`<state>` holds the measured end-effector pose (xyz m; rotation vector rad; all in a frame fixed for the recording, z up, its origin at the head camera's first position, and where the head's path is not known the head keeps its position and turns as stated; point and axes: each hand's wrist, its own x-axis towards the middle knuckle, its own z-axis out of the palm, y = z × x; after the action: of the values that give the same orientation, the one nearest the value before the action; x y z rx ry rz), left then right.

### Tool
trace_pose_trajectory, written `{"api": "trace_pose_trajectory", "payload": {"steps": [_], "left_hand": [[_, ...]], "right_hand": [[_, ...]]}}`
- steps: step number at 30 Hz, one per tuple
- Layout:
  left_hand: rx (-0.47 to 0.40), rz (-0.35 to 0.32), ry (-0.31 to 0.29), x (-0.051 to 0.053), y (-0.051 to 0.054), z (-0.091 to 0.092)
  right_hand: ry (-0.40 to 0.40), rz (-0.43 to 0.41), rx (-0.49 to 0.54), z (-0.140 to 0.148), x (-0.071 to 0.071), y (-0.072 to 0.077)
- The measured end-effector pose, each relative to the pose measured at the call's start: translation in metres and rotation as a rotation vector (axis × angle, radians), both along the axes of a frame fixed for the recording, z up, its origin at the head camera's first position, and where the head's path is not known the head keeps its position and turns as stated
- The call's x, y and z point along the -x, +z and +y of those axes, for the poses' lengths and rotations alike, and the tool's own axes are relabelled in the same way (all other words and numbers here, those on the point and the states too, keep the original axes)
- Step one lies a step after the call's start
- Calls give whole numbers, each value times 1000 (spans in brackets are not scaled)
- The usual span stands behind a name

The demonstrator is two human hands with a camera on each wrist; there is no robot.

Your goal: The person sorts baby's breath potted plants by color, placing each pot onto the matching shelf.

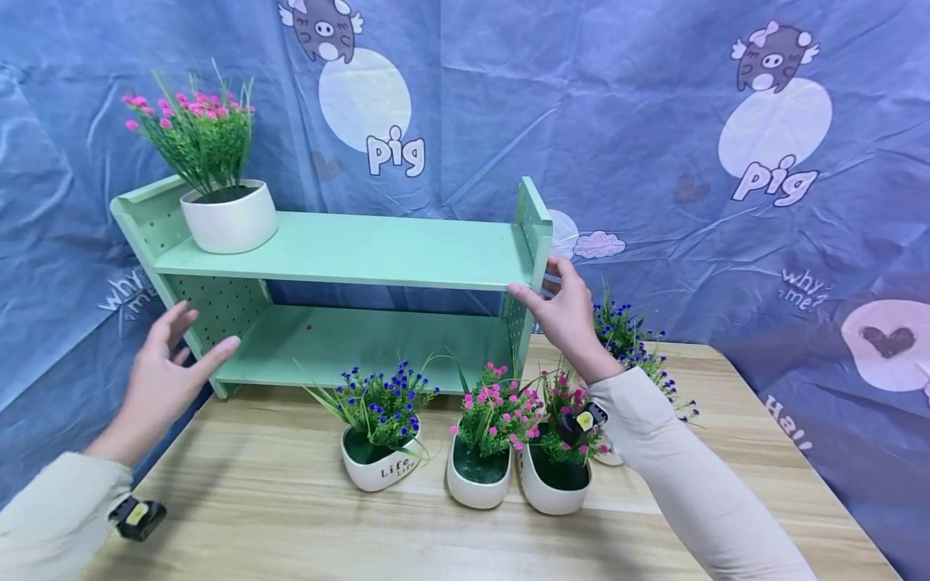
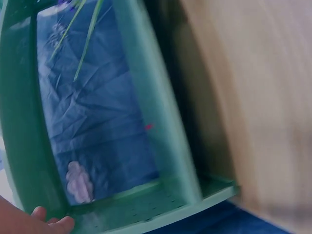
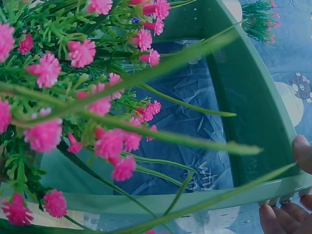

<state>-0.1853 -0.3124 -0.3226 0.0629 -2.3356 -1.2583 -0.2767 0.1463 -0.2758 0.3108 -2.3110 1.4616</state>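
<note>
A mint-green two-tier shelf (image 1: 378, 250) stands on the wooden table. At its right side panel is my right hand (image 1: 567, 311), gripping the edge, thumb on the inner side and fingers on the outer side. The right wrist view shows that thumb (image 3: 303, 153) and those fingers across the panel edge. My left hand (image 1: 163, 363) is by the left side panel, thumb and fingers spread apart and holding nothing. On the upper board, at the left end, sits a white pot with pink flowers (image 1: 228, 218).
In front of the shelf stand a white pot with blue flowers (image 1: 381, 468) and two white pots with pink flowers, one (image 1: 478, 480) beside the other (image 1: 555, 484). More blue flowers (image 1: 621, 323) show behind my right forearm. A blue printed cloth (image 1: 639, 105) hangs behind.
</note>
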Motion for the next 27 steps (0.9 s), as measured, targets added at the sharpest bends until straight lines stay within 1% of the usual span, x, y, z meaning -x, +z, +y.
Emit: {"api": "trace_pose_trajectory", "payload": {"steps": [6, 13, 21, 27], "left_hand": [[16, -46, -47, -11, -25, 3], [20, -70, -74, -17, -51, 8], [9, -134, -180, -23, -79, 18], [-5, -186, -243, -25, -93, 30]], "right_hand": [[-1, 3, -4, 0, 0, 0], [-1, 4, 4, 0, 0, 0], [-5, 5, 6, 0, 0, -1], [-2, 13, 8, 0, 1, -1]]}}
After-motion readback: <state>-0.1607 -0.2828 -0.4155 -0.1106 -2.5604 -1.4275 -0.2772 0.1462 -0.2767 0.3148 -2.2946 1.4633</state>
